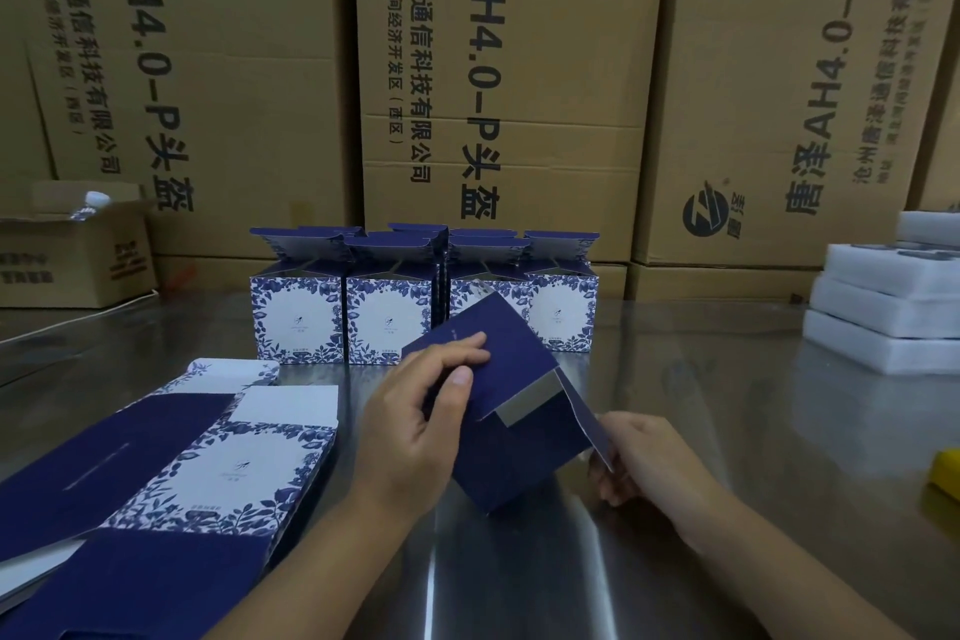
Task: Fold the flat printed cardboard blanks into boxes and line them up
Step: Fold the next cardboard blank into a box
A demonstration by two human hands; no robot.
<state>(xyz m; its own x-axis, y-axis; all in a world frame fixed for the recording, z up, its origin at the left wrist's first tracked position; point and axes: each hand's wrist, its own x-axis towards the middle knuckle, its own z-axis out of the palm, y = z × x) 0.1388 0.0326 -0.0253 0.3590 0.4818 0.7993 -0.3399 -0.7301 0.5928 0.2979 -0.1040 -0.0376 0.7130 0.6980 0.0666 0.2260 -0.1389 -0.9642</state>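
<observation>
Head camera, looking down over a steel table (727, 431): a person works a half-folded box (519, 457) of dark blue card at the centre of the frame, tilted and held just above the tabletop. The left hand (415, 426), at 9 o'clock from the box, grips its upper panel, with the fingers curled over the top face and the thumb pressed against the near side. The right hand (639, 463), at 4 o'clock from the box, pinches the side flap (589, 424) that juts from the box's right edge; its fingertips are partly hidden behind the card. A strip of the box's silver-grey inner side shows at the open fold.

At 12 o'clock, finished boxes (384, 312) stand upright side by side, four across the front with more behind, their blue-and-white leaf-patterned faces turned to the camera and their top flaps open. The raised corner of the held box overlaps the third of them in this view. At 8 o'clock, a pile of flat blanks (208, 463) lies on the table, printed side up.

White foam trays (883, 317) are stacked at 3 o'clock, and the edge of a yellow object (948, 476) shows at 4 o'clock. A small open carton (78, 255) sits at 10 o'clock. Large brown cartons (519, 68) with black printed lettering fill the background.
</observation>
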